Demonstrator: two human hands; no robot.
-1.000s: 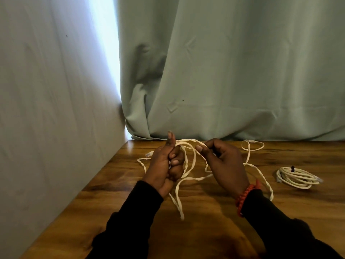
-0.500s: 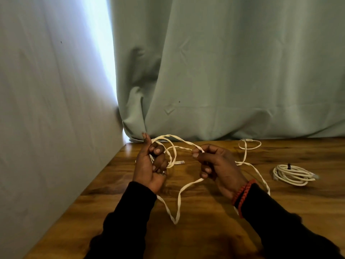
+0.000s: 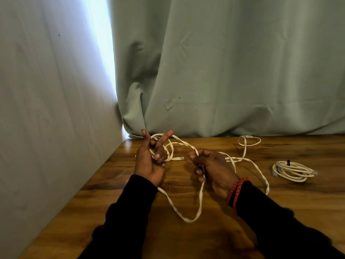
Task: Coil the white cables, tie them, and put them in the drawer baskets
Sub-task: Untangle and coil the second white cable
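Cable (image 3: 200,195) spans hands; plug (image 3: 179,158) points right.

The cable (image 3: 200,195) vanishes inside the right hand (image 3: 214,169) and behind the left hand (image 3: 151,161), so its run there cannot be traced. Right of the hands, the coil's (image 3: 291,170) plugs are blurred. Both sleeves (image 3: 280,230) leave the bottom edge.

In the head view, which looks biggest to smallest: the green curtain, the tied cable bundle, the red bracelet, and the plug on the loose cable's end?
1. Green curtain, by far.
2. Tied cable bundle.
3. Red bracelet, though it sits nearer the camera, so its true size against the bundle is unsure.
4. Plug on the loose cable.
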